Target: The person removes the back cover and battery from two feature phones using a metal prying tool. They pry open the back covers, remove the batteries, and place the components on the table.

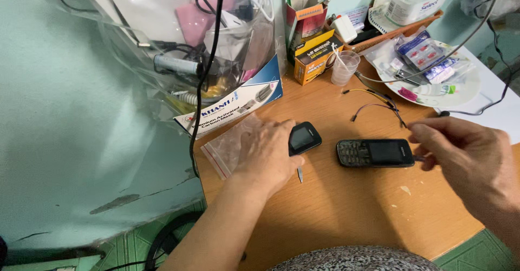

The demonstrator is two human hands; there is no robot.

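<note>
- Table (336, 206): orange-brown wood grain, smooth, its front edge partly covered by patterned cloth at the bottom of the view.
- Left hand (265, 154): palm down, fingers bent over the edge of 1 small dark phone part (304, 138), glossy with rounded corners; the fingertips are hidden, so I cannot tell how firm the grip is.
- 1 clear zip bag (230, 146), crinkled with a red seal strip, lies half under that hand.
- 1 thin metal tool tip (299, 174) pokes out below the hand; the rest is hidden.
- Right hand (466, 154): fingers pinched narrow on something small at the end of the phone; too small to make out.
- 1 black bar phone (375, 153), keypad and dark screen up, lies flat between the 2 hands, touching the right fingertips.
- Loose thin wires (379, 106), yellow and purple, lie just behind the phone.
- 1 clear plastic cup (344, 68), ribbed, stands upright.
- 2 cardboard boxes (314, 54) stand beside the cup.
- 1 round plate (460, 89) holds blister packs and is partly cut off.
</note>
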